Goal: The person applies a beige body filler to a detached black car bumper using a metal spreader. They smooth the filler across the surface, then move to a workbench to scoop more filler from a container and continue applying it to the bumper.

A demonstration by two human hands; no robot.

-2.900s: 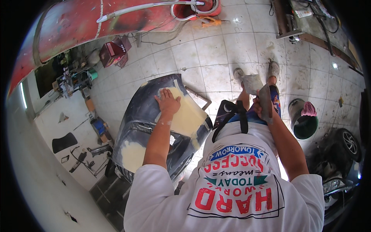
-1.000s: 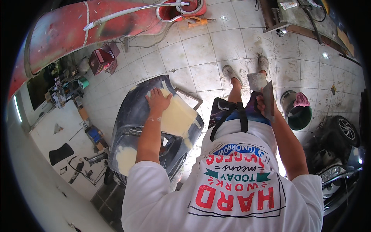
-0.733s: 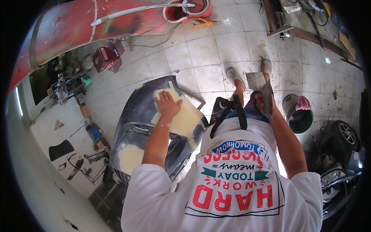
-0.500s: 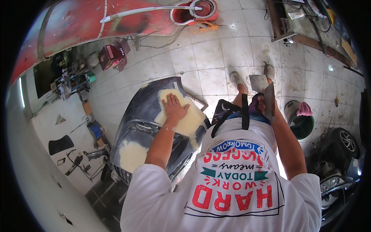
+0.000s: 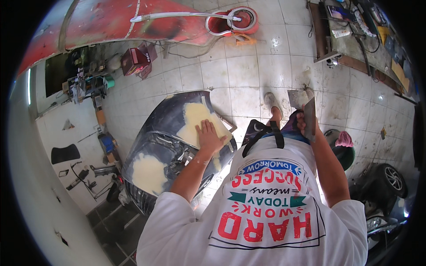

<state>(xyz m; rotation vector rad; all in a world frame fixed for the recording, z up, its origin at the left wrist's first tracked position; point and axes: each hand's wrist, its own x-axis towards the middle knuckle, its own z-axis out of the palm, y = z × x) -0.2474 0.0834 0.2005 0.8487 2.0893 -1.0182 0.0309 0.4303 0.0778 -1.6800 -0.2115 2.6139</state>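
My left hand [image 5: 209,136] lies flat, fingers spread, on a cream-coloured patch of body filler [image 5: 195,113] on a dark car body panel [image 5: 153,119]. A second cream filler patch [image 5: 149,174] covers the panel's nearer left part. At my right side, my right hand [image 5: 303,123] is closed around flat metal spreaders. One grey spreader blade [image 5: 309,117] points along the hand, and another blade [image 5: 297,98] sticks out beyond the fingers. The grip on their lower ends is partly hidden.
A dark bucket [image 5: 348,155] with a pink cloth [image 5: 345,139] stands to my right. A car wheel [image 5: 394,179] lies farther right. Red buckets [image 5: 244,21] stand by a red vehicle panel [image 5: 177,26] ahead. A cluttered workbench [image 5: 355,44] is at the far right.
My left hand has slid across the filler toward me and to the right, still flat. My right hand keeps hold of the spreaders. The whole view has shifted slightly.
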